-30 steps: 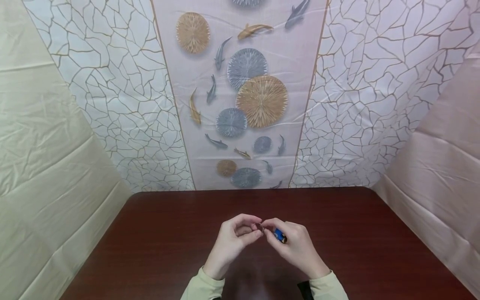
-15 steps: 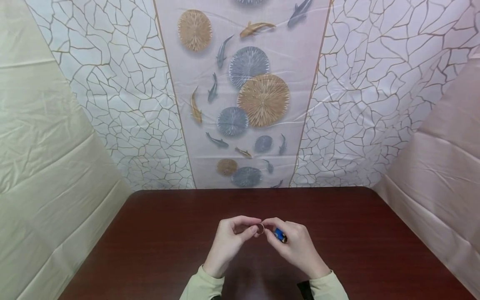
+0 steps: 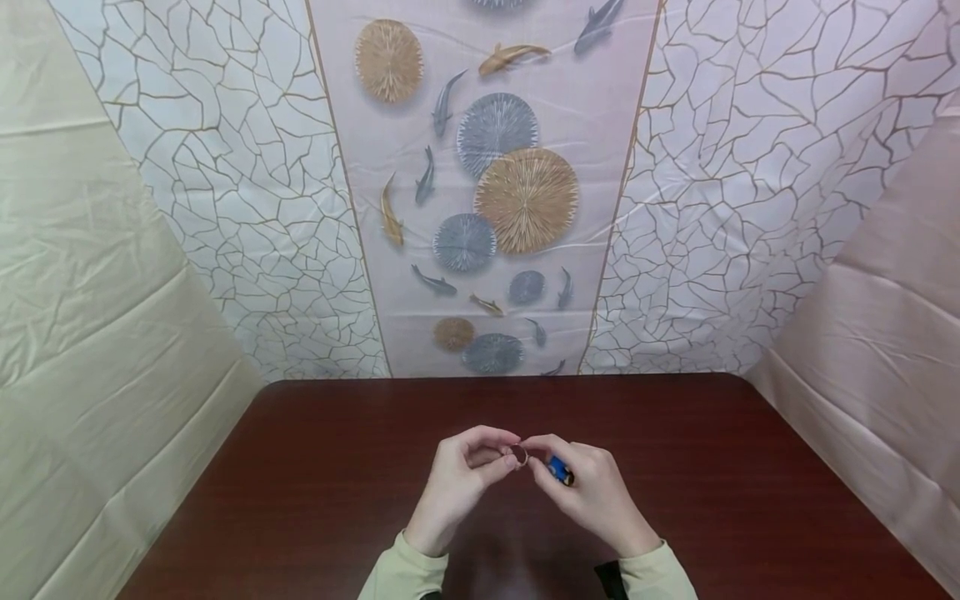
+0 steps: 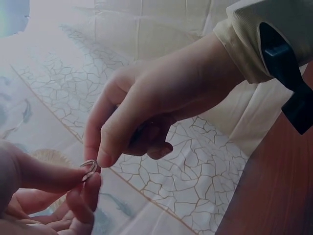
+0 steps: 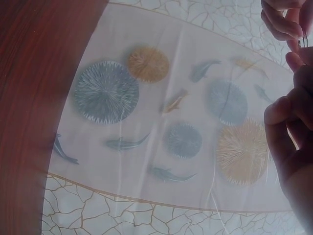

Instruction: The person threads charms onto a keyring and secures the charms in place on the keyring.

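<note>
Both hands are meeting above the near middle of a dark reddish-brown table (image 3: 337, 467), whose top is looking smooth, glossy and faintly wood-grained. Between them a small metal split ring (image 3: 519, 455) is being held off the surface, a thin round loop of wire with a dull silvery sheen. The left hand (image 3: 461, 483) is pinching the ring between curled thumb and forefinger, the other fingers folding loosely into the palm. The right hand (image 3: 592, 492) is pinching the ring's opposite side with its thumb and fingertip, and its remaining fingers are curling round a small blue object (image 3: 558, 471) with a dark end, most of which is lying hidden in the palm; what it is cannot be told. The visible part of that blue piece is running slantwise, its near end pointing toward the table's near right corner. In the left wrist view the ring (image 4: 89, 168) is appearing tilted, nearly edge-on, clamped between the fingertips of the two hands. Pale cream ribbed sleeves (image 3: 408, 575) are covering both wrists. Behind the table's far edge a thin, wrinkled plastic backdrop (image 3: 487, 208) is hanging, printed with fish, round fan-like discs and a cracked gold-line pattern.
</note>
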Demonstrator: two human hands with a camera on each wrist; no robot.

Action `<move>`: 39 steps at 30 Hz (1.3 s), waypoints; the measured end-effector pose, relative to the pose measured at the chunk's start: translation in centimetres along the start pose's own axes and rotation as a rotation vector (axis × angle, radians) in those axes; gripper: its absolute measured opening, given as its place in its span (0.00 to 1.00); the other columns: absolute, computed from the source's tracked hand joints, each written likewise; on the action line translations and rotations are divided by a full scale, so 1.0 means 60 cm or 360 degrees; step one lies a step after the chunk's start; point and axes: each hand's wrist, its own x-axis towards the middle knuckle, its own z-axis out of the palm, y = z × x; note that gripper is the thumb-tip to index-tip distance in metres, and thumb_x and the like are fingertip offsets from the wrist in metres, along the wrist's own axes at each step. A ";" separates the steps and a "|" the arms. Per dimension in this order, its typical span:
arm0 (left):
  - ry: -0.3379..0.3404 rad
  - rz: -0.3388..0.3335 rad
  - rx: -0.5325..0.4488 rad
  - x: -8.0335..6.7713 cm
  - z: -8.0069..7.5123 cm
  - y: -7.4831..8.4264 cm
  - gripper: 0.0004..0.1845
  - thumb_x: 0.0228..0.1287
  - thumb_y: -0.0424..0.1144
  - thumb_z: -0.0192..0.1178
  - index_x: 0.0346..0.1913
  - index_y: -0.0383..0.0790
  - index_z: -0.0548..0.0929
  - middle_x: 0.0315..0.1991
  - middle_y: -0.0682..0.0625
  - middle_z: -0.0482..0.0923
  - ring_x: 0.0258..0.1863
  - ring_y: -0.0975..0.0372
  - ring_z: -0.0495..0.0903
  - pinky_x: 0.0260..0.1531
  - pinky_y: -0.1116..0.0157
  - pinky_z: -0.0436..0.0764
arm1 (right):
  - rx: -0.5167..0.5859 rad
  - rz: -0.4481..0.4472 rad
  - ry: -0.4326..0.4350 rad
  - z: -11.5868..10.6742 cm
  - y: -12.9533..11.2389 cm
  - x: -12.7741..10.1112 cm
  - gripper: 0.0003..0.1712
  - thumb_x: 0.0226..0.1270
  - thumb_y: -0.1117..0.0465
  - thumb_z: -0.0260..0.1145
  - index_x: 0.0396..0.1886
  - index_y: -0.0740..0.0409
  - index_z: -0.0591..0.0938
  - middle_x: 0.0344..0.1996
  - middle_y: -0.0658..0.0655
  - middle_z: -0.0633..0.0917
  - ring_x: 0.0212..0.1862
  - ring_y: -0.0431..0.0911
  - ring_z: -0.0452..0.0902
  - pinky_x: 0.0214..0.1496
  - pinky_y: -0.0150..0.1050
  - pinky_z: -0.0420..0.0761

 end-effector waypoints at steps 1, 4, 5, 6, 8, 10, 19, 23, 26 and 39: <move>0.0028 0.0009 0.0003 0.000 0.000 0.000 0.12 0.57 0.24 0.64 0.46 0.25 0.82 0.35 0.35 0.82 0.30 0.68 0.82 0.39 0.72 0.83 | 0.0000 -0.0004 0.0003 0.000 0.000 0.000 0.19 0.49 0.70 0.73 0.40 0.49 0.84 0.22 0.41 0.81 0.22 0.28 0.69 0.25 0.18 0.68; 0.0098 0.0042 0.0012 0.002 0.001 -0.001 0.11 0.58 0.25 0.65 0.45 0.26 0.83 0.39 0.31 0.83 0.34 0.63 0.85 0.40 0.71 0.84 | -0.0002 -0.0023 0.0013 0.000 0.001 0.000 0.19 0.48 0.71 0.74 0.40 0.50 0.84 0.22 0.42 0.82 0.23 0.28 0.69 0.25 0.18 0.68; 0.0111 0.0059 0.0018 0.002 0.001 -0.002 0.11 0.58 0.26 0.65 0.44 0.26 0.84 0.39 0.30 0.84 0.34 0.61 0.86 0.40 0.70 0.84 | -0.0002 -0.0022 0.0012 0.001 0.001 0.000 0.19 0.48 0.71 0.74 0.40 0.50 0.84 0.22 0.42 0.82 0.23 0.28 0.70 0.26 0.18 0.68; 0.0116 0.0070 0.0022 0.002 0.001 -0.002 0.10 0.58 0.26 0.65 0.43 0.26 0.84 0.39 0.30 0.84 0.35 0.59 0.87 0.40 0.70 0.85 | 0.0000 -0.0017 0.0005 0.001 0.001 0.000 0.18 0.48 0.70 0.74 0.40 0.50 0.84 0.23 0.42 0.82 0.23 0.29 0.70 0.26 0.18 0.69; 0.0101 0.0074 0.0021 0.002 0.001 -0.002 0.10 0.58 0.27 0.66 0.42 0.26 0.85 0.39 0.30 0.85 0.37 0.54 0.87 0.40 0.69 0.85 | 0.0004 -0.0012 -0.0005 0.001 0.001 -0.001 0.18 0.48 0.71 0.74 0.38 0.50 0.84 0.24 0.43 0.84 0.24 0.29 0.72 0.26 0.19 0.70; 0.0072 0.0073 0.0029 0.001 0.000 -0.003 0.10 0.58 0.27 0.65 0.42 0.25 0.85 0.39 0.30 0.85 0.37 0.52 0.87 0.40 0.69 0.85 | 0.0006 -0.0007 -0.0017 0.001 0.002 -0.001 0.16 0.48 0.71 0.74 0.37 0.50 0.84 0.24 0.44 0.85 0.24 0.30 0.73 0.27 0.19 0.71; 0.0009 0.0082 0.0118 -0.001 0.002 0.003 0.11 0.62 0.30 0.63 0.46 0.28 0.82 0.40 0.33 0.82 0.34 0.67 0.82 0.38 0.73 0.80 | 0.0007 -0.0012 0.0004 0.002 0.003 -0.001 0.14 0.48 0.71 0.73 0.33 0.51 0.84 0.24 0.44 0.85 0.24 0.30 0.74 0.26 0.20 0.72; -0.0005 0.0038 0.0047 -0.003 0.003 0.006 0.13 0.61 0.28 0.63 0.48 0.29 0.79 0.37 0.34 0.79 0.32 0.65 0.82 0.35 0.72 0.80 | 0.0002 0.0005 0.0010 0.001 0.003 0.000 0.16 0.49 0.71 0.73 0.35 0.49 0.83 0.23 0.43 0.83 0.24 0.29 0.72 0.25 0.19 0.70; 0.0014 0.0040 0.0036 -0.005 0.002 0.006 0.12 0.59 0.27 0.64 0.45 0.27 0.81 0.36 0.33 0.82 0.31 0.65 0.83 0.35 0.71 0.82 | -0.0001 -0.0009 0.0018 0.000 0.003 0.001 0.18 0.49 0.71 0.73 0.38 0.48 0.83 0.21 0.41 0.81 0.23 0.28 0.69 0.26 0.18 0.68; -0.0076 0.0131 0.0398 0.001 -0.003 -0.007 0.05 0.60 0.30 0.65 0.38 0.31 0.85 0.34 0.37 0.86 0.31 0.57 0.86 0.29 0.74 0.79 | 0.0010 -0.0076 -0.0044 0.002 0.003 -0.002 0.15 0.49 0.71 0.72 0.33 0.46 0.84 0.23 0.41 0.85 0.23 0.29 0.72 0.26 0.19 0.70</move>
